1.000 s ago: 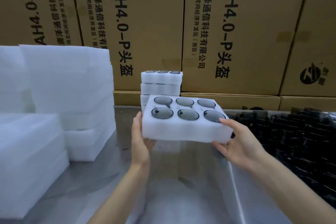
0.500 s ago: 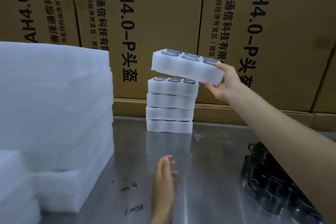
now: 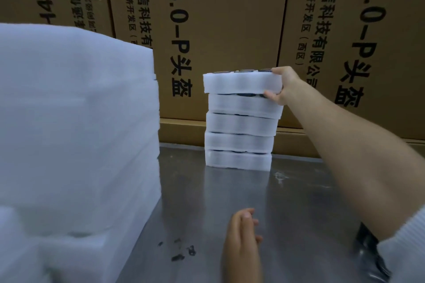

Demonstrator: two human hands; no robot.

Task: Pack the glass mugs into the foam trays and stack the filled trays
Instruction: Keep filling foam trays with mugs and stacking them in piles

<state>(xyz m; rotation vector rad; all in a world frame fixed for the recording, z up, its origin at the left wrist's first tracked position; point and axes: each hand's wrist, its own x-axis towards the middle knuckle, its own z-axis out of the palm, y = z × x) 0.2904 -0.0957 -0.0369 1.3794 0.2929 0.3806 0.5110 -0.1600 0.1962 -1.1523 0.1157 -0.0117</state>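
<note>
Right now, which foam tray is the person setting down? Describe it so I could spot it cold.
Find the cardboard boxes behind the steel table; a stack of filled trays stands before them. The top tray is it: gripped at its right end by the right hand and sitting slightly askew, unlike those below.

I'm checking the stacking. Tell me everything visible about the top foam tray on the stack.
The top foam tray is a white, soft-looking block with scalloped sides; dark mug rims barely show along its upper face. It lies roughly level on four trays, overhanging slightly left. The right hand grips its right end, thumb on top.
</note>
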